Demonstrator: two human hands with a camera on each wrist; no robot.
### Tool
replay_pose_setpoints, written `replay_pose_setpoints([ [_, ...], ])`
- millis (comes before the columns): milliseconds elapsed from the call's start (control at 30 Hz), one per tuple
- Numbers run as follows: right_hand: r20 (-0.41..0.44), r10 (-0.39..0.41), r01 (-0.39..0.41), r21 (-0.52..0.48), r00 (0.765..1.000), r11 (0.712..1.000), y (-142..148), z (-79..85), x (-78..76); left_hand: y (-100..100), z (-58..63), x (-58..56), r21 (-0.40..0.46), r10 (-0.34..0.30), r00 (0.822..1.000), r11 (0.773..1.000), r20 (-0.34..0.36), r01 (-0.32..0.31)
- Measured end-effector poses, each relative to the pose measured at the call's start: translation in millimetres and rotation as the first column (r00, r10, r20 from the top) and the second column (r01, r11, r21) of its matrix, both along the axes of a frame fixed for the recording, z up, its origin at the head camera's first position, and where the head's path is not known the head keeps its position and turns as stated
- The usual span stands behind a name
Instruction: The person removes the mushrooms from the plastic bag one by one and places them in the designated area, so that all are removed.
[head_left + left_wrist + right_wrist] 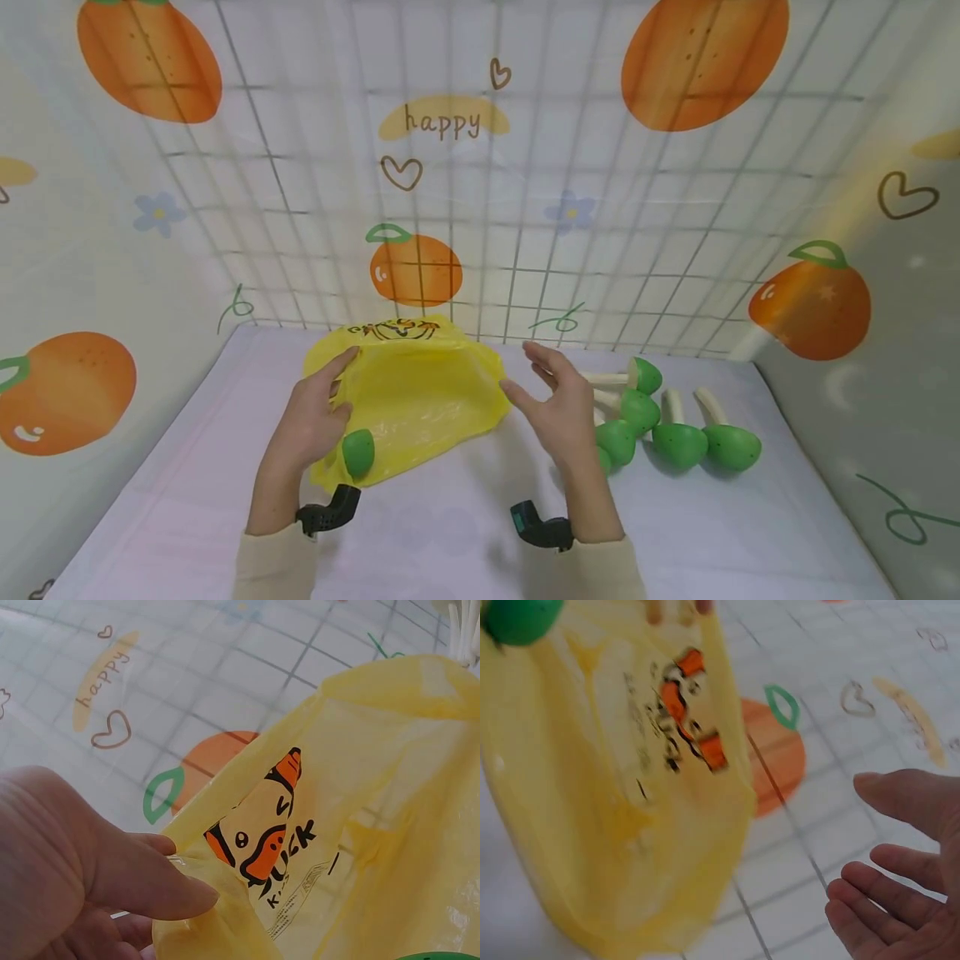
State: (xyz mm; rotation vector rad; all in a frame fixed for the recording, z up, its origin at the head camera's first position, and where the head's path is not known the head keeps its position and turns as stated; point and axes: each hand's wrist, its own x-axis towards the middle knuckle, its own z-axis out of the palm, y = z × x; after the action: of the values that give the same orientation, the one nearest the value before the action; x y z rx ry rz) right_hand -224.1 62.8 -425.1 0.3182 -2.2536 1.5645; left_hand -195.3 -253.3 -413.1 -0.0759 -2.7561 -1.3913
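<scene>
A yellow plastic bag [420, 400] with a printed duck face [262, 825] lies spread with its mouth toward me. My left hand [311, 421] pinches its left edge; the left wrist view has the thumb [184, 896] over the film and other fingers behind. On the bag's near left part sits a green toy mushroom cap [358, 452]; no stem shows. My right hand [555, 408] is off the bag's right edge, fingers spread and relaxed. Seen from the right wrist, that hand [907, 877] holds nothing and has a gap between it and the bag [607, 825].
Several green-capped toy mushrooms with white stems, one of them a mushroom [733, 446] at the far right, lie right of my right hand. A white cloth covers the table [427, 542]. Behind rises a wire grid [517, 208] behind a printed sheet with oranges.
</scene>
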Motion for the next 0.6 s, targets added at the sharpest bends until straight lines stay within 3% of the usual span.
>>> replay_pose_setpoints([
  [300,0.076,0.143,-0.149,0.082,0.987,0.985,-61,-20.1,10.6,-1,1.7,0.4,-0.009,-0.013,1.0,1.0,-0.01,0.012],
  [600,0.161,0.267,-0.281,0.07,0.95,0.957,-103,-44.2,15.3,-2,-0.5,0.4,-0.014,-0.017,0.999,1.0,-0.035,0.016],
])
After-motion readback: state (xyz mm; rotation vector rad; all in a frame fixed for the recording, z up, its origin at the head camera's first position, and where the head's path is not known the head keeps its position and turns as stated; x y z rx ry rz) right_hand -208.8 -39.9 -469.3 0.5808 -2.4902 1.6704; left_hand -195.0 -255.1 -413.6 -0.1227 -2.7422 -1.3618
